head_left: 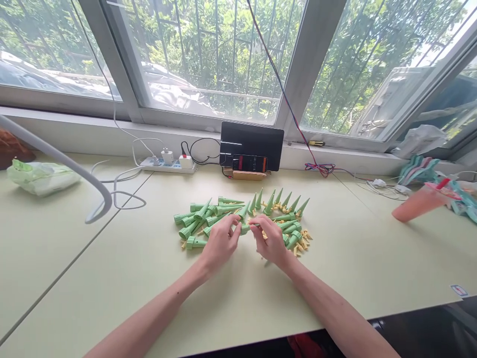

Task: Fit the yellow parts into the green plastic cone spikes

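Note:
A green plastic spike [244,229] with a ribbed end lies between my two hands, over the table's middle. My left hand [220,239] is closed, with thumb and fingers gripping it from the left. My right hand [272,241] pinches at its right end; what those fingertips hold is too small to make out. Below the right hand a thin greyish tip [266,263] pokes out, its kind unclear. Loose green spikes [190,228] lie heaped left of my hands. Several more spikes [286,200] stand point up behind, and small yellow pieces [303,241] are scattered at the right.
A phone [249,163] leans on a black tablet [276,144] by the window. A power strip [169,166] with cables is left of it. A tilted pink drink cup [421,203] is at the right, a plastic bag [40,176] far left. A white curved arm [74,164] crosses the left side.

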`<state>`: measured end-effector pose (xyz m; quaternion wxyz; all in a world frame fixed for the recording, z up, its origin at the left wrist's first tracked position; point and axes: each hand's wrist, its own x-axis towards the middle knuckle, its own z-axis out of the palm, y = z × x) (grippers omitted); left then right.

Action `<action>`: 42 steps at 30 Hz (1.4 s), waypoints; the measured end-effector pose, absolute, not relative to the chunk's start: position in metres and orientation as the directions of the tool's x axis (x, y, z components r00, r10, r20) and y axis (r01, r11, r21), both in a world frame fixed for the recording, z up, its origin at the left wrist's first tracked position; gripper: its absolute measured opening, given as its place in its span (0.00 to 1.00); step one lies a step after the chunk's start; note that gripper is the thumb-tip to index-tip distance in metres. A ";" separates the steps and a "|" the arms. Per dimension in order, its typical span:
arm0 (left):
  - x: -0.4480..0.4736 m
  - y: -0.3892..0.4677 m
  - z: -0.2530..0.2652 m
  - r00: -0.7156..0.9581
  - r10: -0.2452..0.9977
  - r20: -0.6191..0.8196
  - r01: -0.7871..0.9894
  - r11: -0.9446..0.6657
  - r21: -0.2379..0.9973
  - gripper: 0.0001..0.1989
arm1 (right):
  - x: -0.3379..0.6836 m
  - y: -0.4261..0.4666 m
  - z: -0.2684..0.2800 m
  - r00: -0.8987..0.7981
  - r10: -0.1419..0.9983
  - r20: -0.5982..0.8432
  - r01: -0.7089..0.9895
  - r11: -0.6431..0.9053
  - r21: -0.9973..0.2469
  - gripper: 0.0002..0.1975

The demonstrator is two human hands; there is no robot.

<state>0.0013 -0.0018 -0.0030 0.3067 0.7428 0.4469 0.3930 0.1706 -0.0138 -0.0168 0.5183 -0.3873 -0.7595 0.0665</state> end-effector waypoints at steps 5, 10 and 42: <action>0.004 -0.001 -0.011 0.388 0.797 0.462 0.538 -0.604 0.589 0.12 | 0.171 -0.015 -0.019 -0.100 0.622 0.777 0.516 0.700 -0.494 0.10; 0.007 0.000 -0.011 0.469 0.822 0.322 0.635 -0.568 0.524 0.33 | 0.171 -0.013 -0.021 -0.090 0.618 0.781 0.527 0.695 -0.489 0.10; 0.010 -0.004 -0.015 0.478 0.844 0.243 0.753 -0.537 0.381 0.12 | 0.177 0.030 0.067 -0.248 0.694 0.676 0.734 0.590 -0.337 0.09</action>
